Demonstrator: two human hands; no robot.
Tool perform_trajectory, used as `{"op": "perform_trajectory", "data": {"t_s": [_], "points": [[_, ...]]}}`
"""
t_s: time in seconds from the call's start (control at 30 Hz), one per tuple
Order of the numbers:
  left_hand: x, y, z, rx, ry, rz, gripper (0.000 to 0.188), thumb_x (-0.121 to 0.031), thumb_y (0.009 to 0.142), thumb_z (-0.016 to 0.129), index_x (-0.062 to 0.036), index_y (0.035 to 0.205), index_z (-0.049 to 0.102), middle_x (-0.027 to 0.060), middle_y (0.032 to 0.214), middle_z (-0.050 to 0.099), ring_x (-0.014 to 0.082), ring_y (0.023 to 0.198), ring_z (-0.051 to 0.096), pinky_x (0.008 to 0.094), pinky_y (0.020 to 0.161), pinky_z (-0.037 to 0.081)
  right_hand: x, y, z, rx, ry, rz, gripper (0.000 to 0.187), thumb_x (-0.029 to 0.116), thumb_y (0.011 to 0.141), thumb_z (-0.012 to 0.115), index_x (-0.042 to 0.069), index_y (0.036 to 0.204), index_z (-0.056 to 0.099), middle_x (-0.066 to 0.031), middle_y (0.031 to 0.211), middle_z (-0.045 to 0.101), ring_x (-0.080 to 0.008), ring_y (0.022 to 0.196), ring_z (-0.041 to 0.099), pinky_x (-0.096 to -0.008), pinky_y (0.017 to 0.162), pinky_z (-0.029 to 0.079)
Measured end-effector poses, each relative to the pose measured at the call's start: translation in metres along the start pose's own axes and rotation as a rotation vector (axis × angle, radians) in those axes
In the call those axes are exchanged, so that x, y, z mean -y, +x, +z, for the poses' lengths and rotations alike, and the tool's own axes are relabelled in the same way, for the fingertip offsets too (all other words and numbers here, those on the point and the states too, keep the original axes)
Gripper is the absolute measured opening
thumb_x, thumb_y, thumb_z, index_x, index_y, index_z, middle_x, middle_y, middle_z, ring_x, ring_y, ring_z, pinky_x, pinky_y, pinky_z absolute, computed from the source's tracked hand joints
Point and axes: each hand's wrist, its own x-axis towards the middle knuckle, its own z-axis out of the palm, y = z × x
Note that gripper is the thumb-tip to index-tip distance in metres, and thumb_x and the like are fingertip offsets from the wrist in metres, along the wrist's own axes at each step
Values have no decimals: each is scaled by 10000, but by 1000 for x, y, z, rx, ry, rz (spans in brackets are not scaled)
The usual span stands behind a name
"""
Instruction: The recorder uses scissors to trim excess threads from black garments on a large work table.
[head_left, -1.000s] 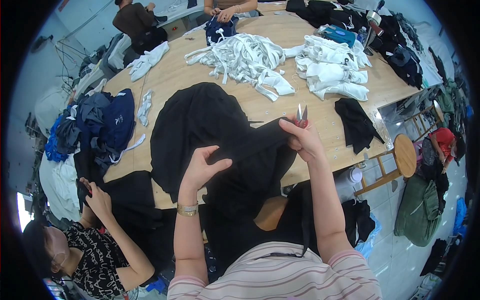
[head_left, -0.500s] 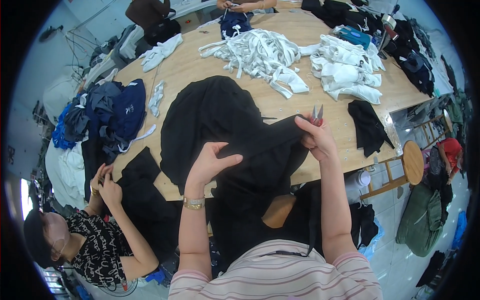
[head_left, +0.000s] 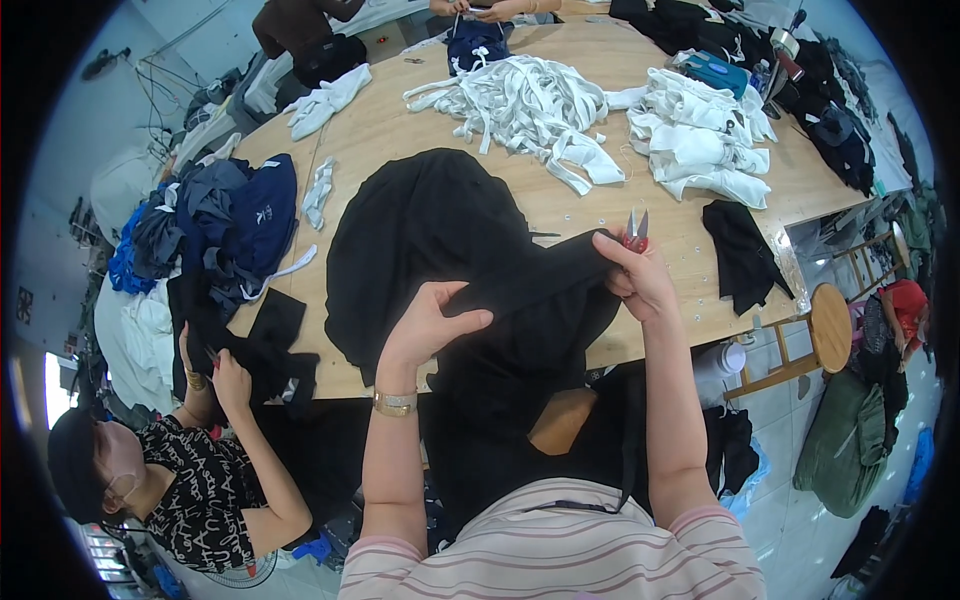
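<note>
A black cloth garment (head_left: pixel 430 215) lies in a heap on the table and hangs over its near edge. A long folded strip of it stretches between my hands. My left hand (head_left: pixel 425 325) holds the strip's left end, the thumb over it and the fingertips partly hidden by the cloth. At the strip's right end, my right hand (head_left: pixel 640 280) pinches the edge between thumb and fingers. That same hand keeps red-handled thread snips (head_left: pixel 637 232) in its palm, blades pointing away from me.
White strips (head_left: pixel 525 110) are piled across the table, beside stacked white cloth (head_left: pixel 695 135). A black piece (head_left: pixel 742 255) lies at the right edge. On the left, a co-worker (head_left: pixel 200 470) handles black cloth next to a blue and grey clothes pile (head_left: pixel 225 215). A wooden stool (head_left: pixel 830 328) stands right.
My hands keep their hold on the strip and have barely moved. The co-worker at left has shifted their hands and the black cloth before them.
</note>
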Motion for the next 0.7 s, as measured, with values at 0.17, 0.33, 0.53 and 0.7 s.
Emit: {"op": "perform_trajectory", "data": {"t_s": [0.17,0.33,0.53,0.7], "points": [[5,3,7,-24,-135,60,202,-49,750,669,20,937,635,-5,824,633,55,737,543,204,718,437,-2,0,3,5,-47,15,158,103,781,692,101,859,555,75,573,456,-10,357,313,-185,346,191],[3,2,8,-62,-83,41,191,-47,760,662,22,936,633,-6,822,631,53,732,542,205,710,440,-1,-1,5,2,-51,3,216,127,755,724,51,857,549,73,538,410,-9,362,293,-195,352,172],[0,2,10,-42,12,23,174,-37,770,646,37,927,638,1,808,638,50,702,545,204,680,448,-4,-1,10,-31,-241,-53,237,126,754,719,48,931,582,82,549,396,-10,383,277,-197,359,178],[4,2,11,-52,-31,17,176,-39,765,650,41,922,641,5,804,640,49,700,549,200,668,447,-7,-3,12,-72,-363,-97,292,128,740,725,63,990,590,75,585,410,-23,456,333,-201,408,252]]}}
